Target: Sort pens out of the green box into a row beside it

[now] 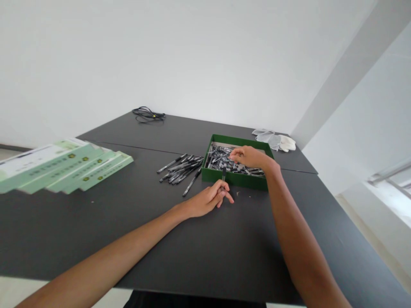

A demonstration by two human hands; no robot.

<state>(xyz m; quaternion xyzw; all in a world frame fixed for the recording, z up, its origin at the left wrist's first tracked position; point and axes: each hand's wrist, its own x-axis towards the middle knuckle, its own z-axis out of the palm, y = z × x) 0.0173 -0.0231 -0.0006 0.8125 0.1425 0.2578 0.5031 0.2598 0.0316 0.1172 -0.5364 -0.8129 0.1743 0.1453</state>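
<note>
Just in front of a green box [236, 179], my left hand [213, 197] has its fingers closed around a pen [224, 173] whose dark end points up. My right hand [248, 156] reaches over the box, fingers bent and close together, just above or touching the contents. Whether anything is pinched there cannot be made out. Many small clear and black pen parts [220, 158] fill the box in a jumble. To its left, a loose pile of black and clear pens [183, 169] lies on the dark table [154, 252].
Fanned green and white printed cardboard pieces [73, 164] lie at the left. A coiled black cable [148, 114] rests at the far edge. Thin translucent material [268, 137] and a white glove-like item [287, 143] sit at the back right, near the wall [192, 64].
</note>
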